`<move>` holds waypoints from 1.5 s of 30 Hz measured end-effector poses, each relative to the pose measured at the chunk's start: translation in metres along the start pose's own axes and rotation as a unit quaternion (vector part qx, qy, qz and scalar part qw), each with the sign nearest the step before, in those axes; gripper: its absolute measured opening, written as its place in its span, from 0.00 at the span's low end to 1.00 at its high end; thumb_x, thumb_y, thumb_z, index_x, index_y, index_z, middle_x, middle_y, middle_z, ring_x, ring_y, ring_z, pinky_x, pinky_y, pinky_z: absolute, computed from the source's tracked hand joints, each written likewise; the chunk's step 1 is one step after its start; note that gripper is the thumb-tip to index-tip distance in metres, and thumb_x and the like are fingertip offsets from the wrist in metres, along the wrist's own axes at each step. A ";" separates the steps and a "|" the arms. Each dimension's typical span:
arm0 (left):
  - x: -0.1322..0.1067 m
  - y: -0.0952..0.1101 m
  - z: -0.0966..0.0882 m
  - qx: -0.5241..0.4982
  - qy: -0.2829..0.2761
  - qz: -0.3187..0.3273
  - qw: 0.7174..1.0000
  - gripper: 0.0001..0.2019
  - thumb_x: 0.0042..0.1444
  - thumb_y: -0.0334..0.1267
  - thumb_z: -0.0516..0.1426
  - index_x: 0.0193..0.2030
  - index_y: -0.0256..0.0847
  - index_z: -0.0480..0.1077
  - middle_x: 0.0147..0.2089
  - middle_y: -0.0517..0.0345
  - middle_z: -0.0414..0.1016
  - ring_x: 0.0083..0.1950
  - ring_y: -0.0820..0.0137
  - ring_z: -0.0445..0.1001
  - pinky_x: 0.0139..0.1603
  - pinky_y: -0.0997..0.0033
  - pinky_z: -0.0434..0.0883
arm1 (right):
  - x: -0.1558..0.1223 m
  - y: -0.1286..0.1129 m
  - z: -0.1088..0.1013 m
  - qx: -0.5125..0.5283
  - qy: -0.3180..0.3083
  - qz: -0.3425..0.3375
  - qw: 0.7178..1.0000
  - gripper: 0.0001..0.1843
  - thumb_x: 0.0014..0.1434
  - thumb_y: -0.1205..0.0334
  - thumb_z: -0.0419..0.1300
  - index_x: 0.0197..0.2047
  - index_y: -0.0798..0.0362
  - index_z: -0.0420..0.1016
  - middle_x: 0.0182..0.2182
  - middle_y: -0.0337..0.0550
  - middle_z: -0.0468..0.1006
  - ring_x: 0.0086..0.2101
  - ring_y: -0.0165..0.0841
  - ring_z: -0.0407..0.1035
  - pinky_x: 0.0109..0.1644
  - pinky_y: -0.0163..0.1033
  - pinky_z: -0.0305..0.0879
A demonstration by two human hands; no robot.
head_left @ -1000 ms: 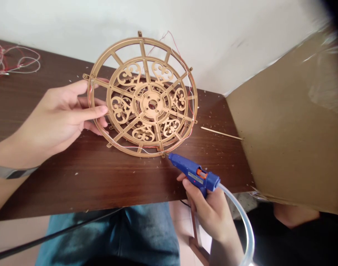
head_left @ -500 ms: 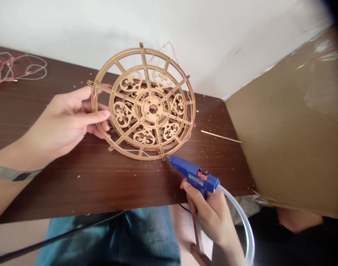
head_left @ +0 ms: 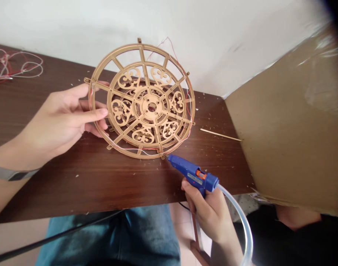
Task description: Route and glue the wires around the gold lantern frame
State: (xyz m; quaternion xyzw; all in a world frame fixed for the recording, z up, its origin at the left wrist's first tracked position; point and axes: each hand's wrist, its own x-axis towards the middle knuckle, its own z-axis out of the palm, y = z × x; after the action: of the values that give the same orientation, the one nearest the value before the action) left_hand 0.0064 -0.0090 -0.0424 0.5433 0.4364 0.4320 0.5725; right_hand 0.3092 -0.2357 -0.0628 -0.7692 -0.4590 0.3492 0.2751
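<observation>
A round gold openwork frame (head_left: 152, 107) with scroll patterns and spokes is tilted up over the table. My left hand (head_left: 71, 114) grips its left rim, thumb in front and fingers behind. Thin red and white wires (head_left: 188, 99) run along the outer ring, and a loop of them rises above the top right. In my right hand (head_left: 206, 210) is a blue hot glue gun (head_left: 189, 170), held by its handle. Its nozzle meets the frame's bottom rim by a small tab; whether it touches is hard to tell. A long clear glue stick (head_left: 242, 218) curves down from its back.
A tangle of red and white wires (head_left: 12, 66) lies at the table's far left. To the right, a thin stick (head_left: 221, 135) rests on the dark brown table (head_left: 102, 188) among small scraps. A cardboard sheet (head_left: 290, 125) stands at the right, with a white wall (head_left: 74, 29) behind.
The left side of the gold frame has shifted slightly left and up with my left hand. The glue gun's nozzle stays at the bottom rim.
</observation>
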 end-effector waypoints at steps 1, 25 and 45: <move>0.000 0.000 0.000 -0.001 0.000 0.000 1.000 0.09 0.56 0.32 0.70 0.43 0.39 0.80 0.35 0.50 0.75 0.31 0.64 0.76 0.24 0.66 0.84 | 0.000 0.000 0.000 -0.001 0.001 0.004 1.000 0.29 0.73 0.38 0.60 0.31 0.56 0.70 0.26 0.41 0.69 0.26 0.26 0.60 0.32 0.33 0.58; -0.001 0.002 0.001 -0.006 0.005 0.002 1.000 0.13 0.56 0.30 0.70 0.49 0.39 0.82 0.36 0.51 0.77 0.31 0.66 0.77 0.25 0.70 0.83 | -0.001 -0.008 0.003 -0.005 0.005 0.012 1.000 0.31 0.73 0.37 0.59 0.29 0.55 0.67 0.24 0.40 0.68 0.25 0.26 0.61 0.31 0.32 0.59; -0.002 0.003 0.002 -0.012 0.003 -0.002 1.000 0.25 0.56 0.28 0.69 0.61 0.41 0.83 0.38 0.51 0.78 0.30 0.68 0.76 0.26 0.73 0.82 | -0.002 -0.009 0.005 0.011 0.011 0.011 1.000 0.32 0.72 0.36 0.59 0.28 0.55 0.67 0.23 0.41 0.68 0.25 0.27 0.63 0.31 0.33 0.60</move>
State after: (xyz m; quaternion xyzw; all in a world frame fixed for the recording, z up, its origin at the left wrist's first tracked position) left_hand 0.0077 -0.0110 -0.0396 0.5341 0.4343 0.4374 0.5786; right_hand 0.3004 -0.2329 -0.0583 -0.7751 -0.4437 0.3484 0.2845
